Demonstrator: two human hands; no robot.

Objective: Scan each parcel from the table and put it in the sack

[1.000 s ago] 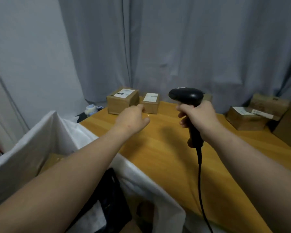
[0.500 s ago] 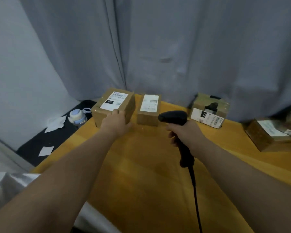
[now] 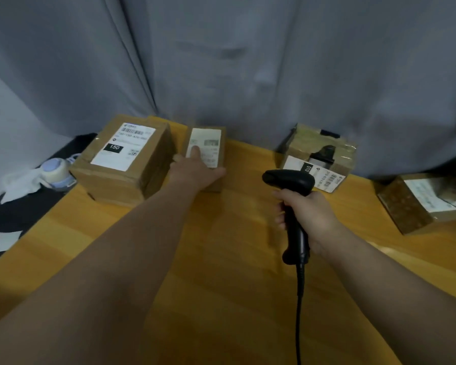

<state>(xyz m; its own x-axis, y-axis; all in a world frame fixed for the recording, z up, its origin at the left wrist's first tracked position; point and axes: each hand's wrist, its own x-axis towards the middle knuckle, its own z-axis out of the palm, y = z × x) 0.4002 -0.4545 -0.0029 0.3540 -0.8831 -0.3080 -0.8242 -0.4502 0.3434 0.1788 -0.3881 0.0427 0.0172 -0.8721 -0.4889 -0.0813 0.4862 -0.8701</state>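
Grey curtain [image 3: 274, 61] behind a wooden surface [image 3: 221, 299]. Big parcel [image 3: 124, 159] sits far left, with the small parcel [image 3: 208, 143] just right of it. Left hand [image 3: 195, 172] is spread flat on the small one's label. Right hand [image 3: 308, 214] is wrapped round the black scanner [image 3: 290, 180].

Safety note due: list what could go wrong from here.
The left hand rests on the small parcel, one of its fingers covering label print, so the scanner in the right hand may misread. The large parcel sits close beside, at the table edge; lifting might nudge it off. The cable trails over the table and could snag.
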